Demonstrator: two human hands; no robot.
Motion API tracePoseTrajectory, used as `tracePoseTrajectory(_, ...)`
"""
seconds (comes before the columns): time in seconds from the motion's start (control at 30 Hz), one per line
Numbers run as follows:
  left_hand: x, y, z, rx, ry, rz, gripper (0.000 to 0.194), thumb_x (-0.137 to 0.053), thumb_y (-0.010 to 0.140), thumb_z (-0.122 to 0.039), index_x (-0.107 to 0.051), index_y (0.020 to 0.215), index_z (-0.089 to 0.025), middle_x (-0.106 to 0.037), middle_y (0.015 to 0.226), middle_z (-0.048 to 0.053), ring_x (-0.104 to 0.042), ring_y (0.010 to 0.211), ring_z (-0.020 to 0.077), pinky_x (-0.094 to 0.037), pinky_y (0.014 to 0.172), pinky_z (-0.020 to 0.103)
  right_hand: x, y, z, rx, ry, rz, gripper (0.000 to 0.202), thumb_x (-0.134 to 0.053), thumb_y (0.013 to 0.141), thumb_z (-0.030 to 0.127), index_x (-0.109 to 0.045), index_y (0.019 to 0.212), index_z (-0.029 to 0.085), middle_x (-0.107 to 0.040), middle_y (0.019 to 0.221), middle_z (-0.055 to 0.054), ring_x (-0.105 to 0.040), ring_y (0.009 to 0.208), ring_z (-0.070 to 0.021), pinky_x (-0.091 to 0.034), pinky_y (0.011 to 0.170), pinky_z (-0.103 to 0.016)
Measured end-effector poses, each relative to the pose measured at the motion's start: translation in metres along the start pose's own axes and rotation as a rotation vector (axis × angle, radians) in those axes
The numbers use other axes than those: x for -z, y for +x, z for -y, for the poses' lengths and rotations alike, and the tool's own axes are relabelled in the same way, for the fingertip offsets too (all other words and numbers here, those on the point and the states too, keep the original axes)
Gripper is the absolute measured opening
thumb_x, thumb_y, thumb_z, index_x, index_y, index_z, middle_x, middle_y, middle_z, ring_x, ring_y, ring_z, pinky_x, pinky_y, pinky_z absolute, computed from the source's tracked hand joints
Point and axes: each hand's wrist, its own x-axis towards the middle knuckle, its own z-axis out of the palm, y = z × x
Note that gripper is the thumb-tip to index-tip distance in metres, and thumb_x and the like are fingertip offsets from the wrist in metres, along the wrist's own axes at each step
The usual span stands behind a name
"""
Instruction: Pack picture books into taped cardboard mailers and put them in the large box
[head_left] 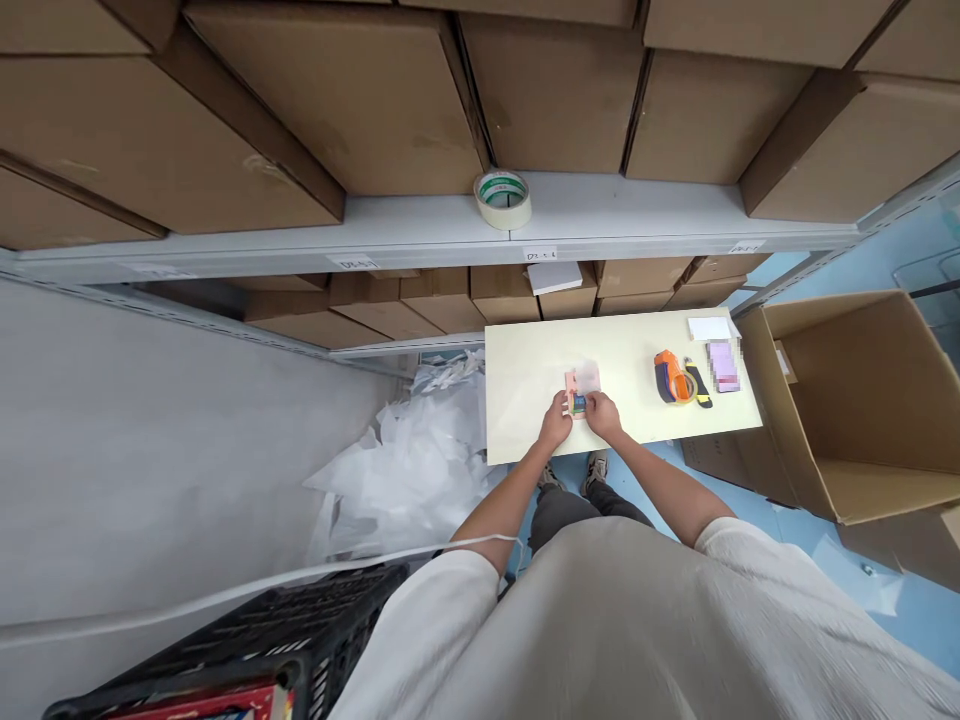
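Note:
Over the pale table I hold a small pink printed packet with a dark blue-green patch low on its front. A whitish, see-through piece covers its upper right part; whether it is a film or a sleeve I cannot tell. My left hand is closed on the packet's left edge. At its lower right, my right hand pinches it with bent fingers. To the right on the table lie an orange tape dispenser and a black and yellow cutter.
A white paper and a purple, blurred item lie at the table's right end. Beside it stands an open carton. White sheets are heaped left. A tape roll sits on the shelf; a black crate stands lower left.

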Motion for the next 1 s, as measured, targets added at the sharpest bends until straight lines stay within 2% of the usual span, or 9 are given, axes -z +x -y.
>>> tracePoseTrajectory(0.07,0.000,0.001,0.004,0.022,-0.117,0.016,0.082,-0.058,0.079,-0.001,-0.048,0.157,-0.024,-0.066,0.151,0.012,-0.071,0.127,0.0273,-0.056,0.114,0.046,-0.007,0.002,-0.001,0.013,-0.024,0.021,0.036,-0.048,0.102,0.016,-0.071,0.130,0.016,-0.074,0.127,-0.013,-0.069,0.115,-0.0238,-0.050,0.100,-0.030)
tracePoseTrajectory(0.2,0.001,0.006,0.007,-0.026,-0.075,0.073,0.077,-0.054,0.081,-0.001,-0.054,0.155,-0.023,-0.059,0.157,0.013,-0.070,0.126,0.0253,-0.053,0.117,0.044,-0.015,0.001,-0.007,0.072,-0.077,0.044,0.043,-0.046,0.101,0.012,-0.067,0.138,0.015,-0.072,0.131,-0.015,-0.068,0.118,-0.0252,-0.050,0.103,-0.032)
tracePoseTrajectory(0.3,0.001,0.011,0.005,-0.063,0.052,0.098,0.076,-0.055,0.084,-0.003,-0.054,0.158,-0.024,-0.059,0.152,0.014,-0.065,0.131,0.0276,-0.049,0.121,0.045,-0.018,-0.004,-0.012,0.135,-0.112,0.062,0.046,-0.046,0.102,0.015,-0.065,0.143,0.015,-0.070,0.132,-0.016,-0.066,0.118,-0.0263,-0.050,0.104,-0.034)
tracePoseTrajectory(0.4,0.000,0.015,0.001,-0.039,0.226,0.161,0.077,-0.060,0.086,-0.007,-0.054,0.160,-0.027,-0.054,0.149,0.015,-0.061,0.134,0.0316,-0.046,0.121,0.045,-0.019,-0.009,-0.018,0.172,-0.129,0.077,0.046,-0.053,0.102,0.022,-0.065,0.146,0.018,-0.069,0.130,-0.015,-0.066,0.117,-0.0273,-0.050,0.105,-0.035)
tracePoseTrajectory(0.53,-0.002,0.017,-0.002,0.001,0.410,0.224,0.076,-0.064,0.087,-0.013,-0.054,0.160,-0.031,-0.046,0.152,0.015,-0.057,0.134,0.0357,-0.046,0.115,0.046,-0.018,-0.009,-0.029,0.186,-0.027,0.034,0.040,-0.052,0.100,0.024,-0.073,0.133,0.020,-0.071,0.123,-0.012,-0.065,0.116,-0.0259,-0.050,0.109,-0.036)
tracePoseTrajectory(0.6,-0.002,0.016,-0.003,-0.002,0.445,0.236,0.077,-0.063,0.087,-0.013,-0.052,0.161,-0.032,-0.045,0.152,0.015,-0.055,0.135,0.0363,-0.047,0.112,0.044,-0.015,-0.004,-0.036,0.106,0.037,-0.071,0.040,-0.049,0.097,0.020,-0.075,0.127,0.018,-0.071,0.122,-0.013,-0.066,0.115,-0.0261,-0.051,0.110,-0.038)
tracePoseTrajectory(0.7,-0.002,0.015,-0.004,-0.012,0.457,0.234,0.076,-0.061,0.089,-0.014,-0.051,0.162,-0.032,-0.044,0.152,0.015,-0.053,0.136,0.0371,-0.048,0.110,0.044,-0.009,0.009,-0.042,-0.107,0.120,-0.194,0.043,-0.051,0.090,0.019,-0.074,0.125,0.015,-0.073,0.119,-0.014,-0.068,0.109,-0.0272,-0.053,0.105,-0.039)
tracePoseTrajectory(0.87,-0.006,0.014,-0.004,-0.019,0.437,0.197,0.070,-0.060,0.091,-0.016,-0.054,0.160,-0.029,-0.046,0.149,0.017,-0.054,0.134,0.0371,-0.048,0.112,0.047,-0.002,0.029,-0.035,-0.329,0.309,-0.139,0.027,-0.062,0.083,0.024,-0.074,0.106,0.023,-0.075,0.088,-0.003,-0.071,0.088,-0.0225,-0.055,0.082,-0.031)
tracePoseTrajectory(1.0,-0.004,0.016,0.000,-0.028,0.382,0.190,0.071,-0.059,0.090,-0.014,-0.057,0.159,-0.029,-0.049,0.146,0.015,-0.058,0.128,0.0327,-0.047,0.113,0.044,0.005,0.031,-0.020,-0.347,0.311,-0.119,0.007,-0.068,0.081,0.029,-0.065,0.085,0.024,-0.072,0.079,0.000,-0.067,0.077,-0.0197,-0.048,0.069,-0.027)
